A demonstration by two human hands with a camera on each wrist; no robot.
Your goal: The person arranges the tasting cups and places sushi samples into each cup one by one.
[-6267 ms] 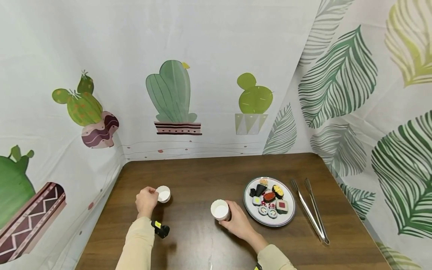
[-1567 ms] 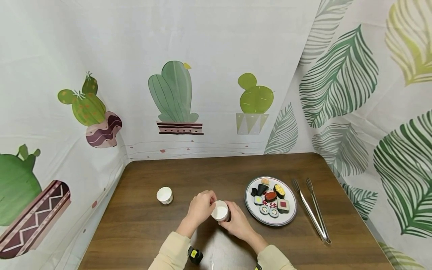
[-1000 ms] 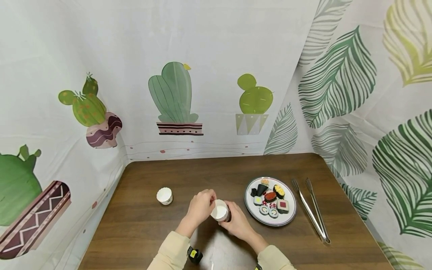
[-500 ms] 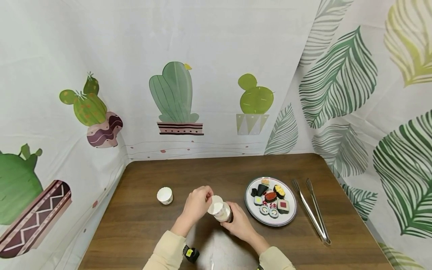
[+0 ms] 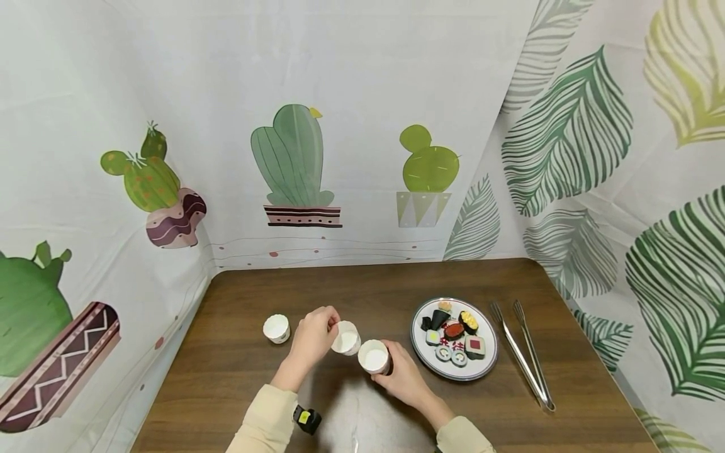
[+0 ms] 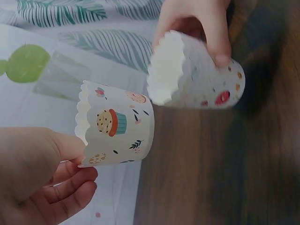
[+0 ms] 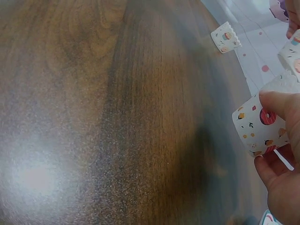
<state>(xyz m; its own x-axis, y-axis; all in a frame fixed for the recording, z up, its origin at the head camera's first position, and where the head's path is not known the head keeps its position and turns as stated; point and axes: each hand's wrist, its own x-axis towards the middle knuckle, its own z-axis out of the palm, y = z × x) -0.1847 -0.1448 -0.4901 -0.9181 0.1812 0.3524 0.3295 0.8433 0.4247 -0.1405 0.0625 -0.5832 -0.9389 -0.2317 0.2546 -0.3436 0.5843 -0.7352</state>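
Paper baking cups with scalloped rims and printed sweets are in both hands. My left hand [image 5: 310,333] pinches one cup [image 5: 346,340] at its rim between thumb and fingers; the left wrist view shows a cupcake print on this cup [image 6: 117,124]. My right hand [image 5: 404,377] grips a second cup [image 5: 374,357] round its side, thumb and fingers on opposite sides. The two cups are held side by side above the table, their mouths facing up toward the head camera. A third cup [image 5: 276,328] stands upright on the table to the left.
A round plate [image 5: 423,349] with several sushi pieces [image 5: 453,330] sits right of my right hand. Metal tongs [image 5: 524,360] lie beyond it on the right. The brown wooden table [image 5: 226,390] ends at a patterned cloth backdrop [image 5: 362,126].
Earlier my left hand was at the left cup, then came to the right hand's cup. It has since drawn one cup out of that stack and moved left with it.
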